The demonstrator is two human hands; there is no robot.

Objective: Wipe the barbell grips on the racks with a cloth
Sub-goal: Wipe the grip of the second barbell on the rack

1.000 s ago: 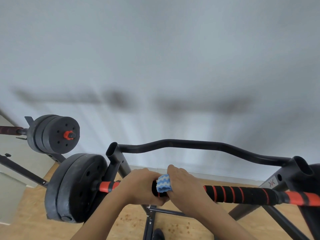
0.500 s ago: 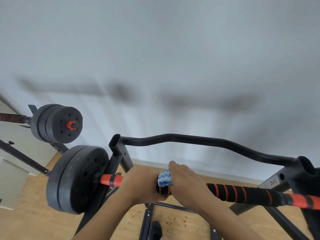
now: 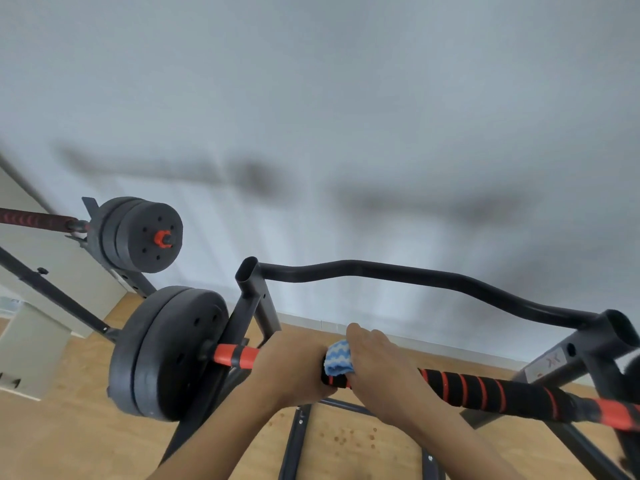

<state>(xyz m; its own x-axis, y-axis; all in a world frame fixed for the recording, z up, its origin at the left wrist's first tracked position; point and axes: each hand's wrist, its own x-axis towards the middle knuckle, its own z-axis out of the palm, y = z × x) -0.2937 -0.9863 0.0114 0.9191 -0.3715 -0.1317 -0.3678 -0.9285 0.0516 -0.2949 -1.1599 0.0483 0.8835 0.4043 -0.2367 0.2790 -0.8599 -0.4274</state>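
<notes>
Both-handed, right hand presses cloth around barbell grip; left hand clasps it.

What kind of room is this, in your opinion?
Probably a home gym or small workout room: a barbell with black weight plates rests on a rack, and a second loaded barbell sits behind, above a wooden floor.

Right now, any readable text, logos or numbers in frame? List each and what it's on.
No legible words or numbers.
Pale sticker on the right rack upright: a red angular logo mark, somewhat like "K" shapes, too blurred to read as text.
Barbell grip, weight plates and cloth: only stripes, holes and a wave pattern, no lettering visible.
</notes>
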